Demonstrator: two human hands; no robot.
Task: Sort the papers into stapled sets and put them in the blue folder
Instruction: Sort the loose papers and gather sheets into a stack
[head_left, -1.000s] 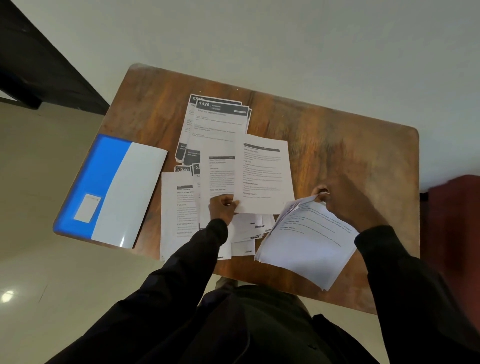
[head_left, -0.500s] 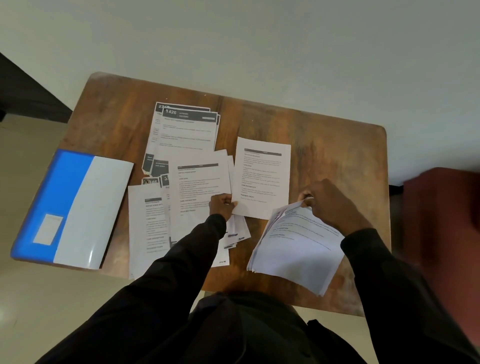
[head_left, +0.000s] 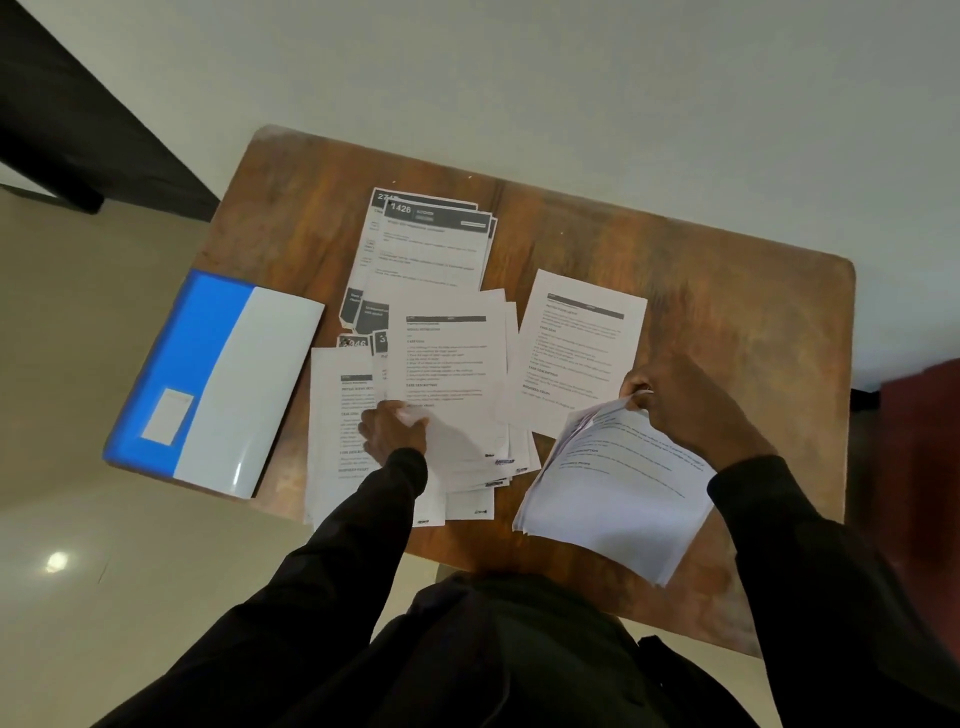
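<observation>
Printed papers lie spread over a small wooden table (head_left: 701, 291). My left hand (head_left: 392, 428) pinches the lower edge of the top sheet (head_left: 452, 364) of the middle pile. My right hand (head_left: 685, 400) grips the top corner of a thick stack of sheets (head_left: 618, 488), fanned at that corner, at the table's near right. A single sheet (head_left: 576, 348) lies between the two piles. Dark-headed sheets (head_left: 431, 244) sit at the back. Another page (head_left: 332, 431) lies at the near left. The blue and white folder (head_left: 218, 379) lies closed on the table's left edge, overhanging it.
Pale floor (head_left: 104, 545) lies left of the table. A dark piece of furniture (head_left: 78, 130) stands at the upper left and a dark red object (head_left: 919, 441) at the right edge. A white wall runs behind the table.
My left hand has slid the top sheet leftward onto the middle pile, leaving a separate single sheet to its right. My right hand keeps its hold on the stack.
</observation>
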